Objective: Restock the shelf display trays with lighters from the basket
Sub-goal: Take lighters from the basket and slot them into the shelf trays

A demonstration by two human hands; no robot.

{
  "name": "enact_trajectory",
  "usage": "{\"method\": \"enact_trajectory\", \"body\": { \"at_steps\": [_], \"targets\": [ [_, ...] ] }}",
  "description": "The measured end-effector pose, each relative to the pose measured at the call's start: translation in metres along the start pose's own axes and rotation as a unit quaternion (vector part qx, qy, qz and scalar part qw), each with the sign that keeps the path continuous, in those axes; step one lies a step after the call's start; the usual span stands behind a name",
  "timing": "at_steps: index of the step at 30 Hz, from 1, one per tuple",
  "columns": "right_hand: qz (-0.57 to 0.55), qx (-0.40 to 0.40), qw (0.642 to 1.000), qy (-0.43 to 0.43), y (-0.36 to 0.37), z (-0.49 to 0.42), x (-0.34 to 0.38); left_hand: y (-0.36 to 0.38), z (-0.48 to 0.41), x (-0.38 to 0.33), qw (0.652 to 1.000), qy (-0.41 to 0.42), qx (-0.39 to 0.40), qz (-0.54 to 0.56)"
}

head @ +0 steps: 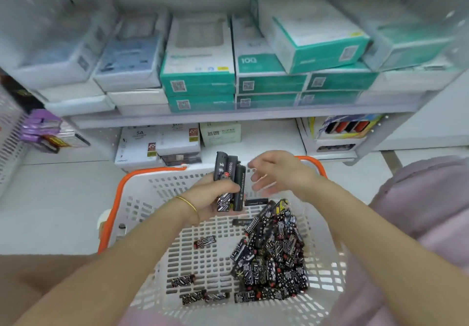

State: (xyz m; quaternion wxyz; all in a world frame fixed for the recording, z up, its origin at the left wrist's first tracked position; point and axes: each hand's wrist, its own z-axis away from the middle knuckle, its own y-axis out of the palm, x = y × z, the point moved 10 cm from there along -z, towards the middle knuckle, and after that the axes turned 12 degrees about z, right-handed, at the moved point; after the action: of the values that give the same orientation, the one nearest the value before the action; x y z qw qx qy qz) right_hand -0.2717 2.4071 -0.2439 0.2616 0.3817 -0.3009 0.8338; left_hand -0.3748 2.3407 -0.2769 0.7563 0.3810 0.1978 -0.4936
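Our left grip [210, 199] clasps black patterned plastic lighters [229, 173] upright above the white slotted basket [198, 257], likely bundling them for shelving; our right grip [276, 173] hovers there, slack, empty.

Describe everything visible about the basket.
The basket is white plastic with slotted walls and floor and an orange rim. It stands on the pale floor before the shelf. Black patterned lighters lie heaped at its right side, a few loose to the left. Above it the left hand grips several more; the right hand hovers open.
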Motion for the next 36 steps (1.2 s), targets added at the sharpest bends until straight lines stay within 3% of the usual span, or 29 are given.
{"method": "enact_trajectory", "body": {
  "at_steps": [3, 7, 16, 22, 28, 31, 36],
  "targets": [
    [-0.045, 0.042, 0.997, -0.054, -0.001, 0.014, 0.039, 0.013, 0.019, -0.034, 0.999, 0.038, 0.006, 0.029],
    [0.008, 0.031, 0.994, -0.106, -0.003, 0.02, 0.066, 0.026, 0.032, -0.051, 0.998, 0.05, 0.01, 0.029],
    [-0.164, 0.05, 0.983, -0.071, -0.017, 0.019, 0.05, 0.013, 0.028, -0.051, 0.99, 0.002, 0.014, 0.14],
    [0.008, 0.044, 0.986, -0.162, -0.01, 0.025, 0.064, 0.005, 0.026, -0.065, 0.988, 0.024, -0.014, 0.151],
    [0.148, 0.074, 0.965, -0.201, -0.014, 0.043, 0.08, 0.023, 0.036, -0.073, 0.993, 0.031, 0.0, 0.117],
    [0.137, 0.055, 0.968, -0.205, -0.036, 0.065, 0.089, 0.038, 0.048, -0.083, 0.996, 0.044, 0.0, 0.083],
    [0.005, -0.019, 0.966, -0.257, -0.096, 0.123, 0.121, 0.086, 0.077, -0.12, 0.995, 0.086, 0.025, 0.052]
  ]
}}
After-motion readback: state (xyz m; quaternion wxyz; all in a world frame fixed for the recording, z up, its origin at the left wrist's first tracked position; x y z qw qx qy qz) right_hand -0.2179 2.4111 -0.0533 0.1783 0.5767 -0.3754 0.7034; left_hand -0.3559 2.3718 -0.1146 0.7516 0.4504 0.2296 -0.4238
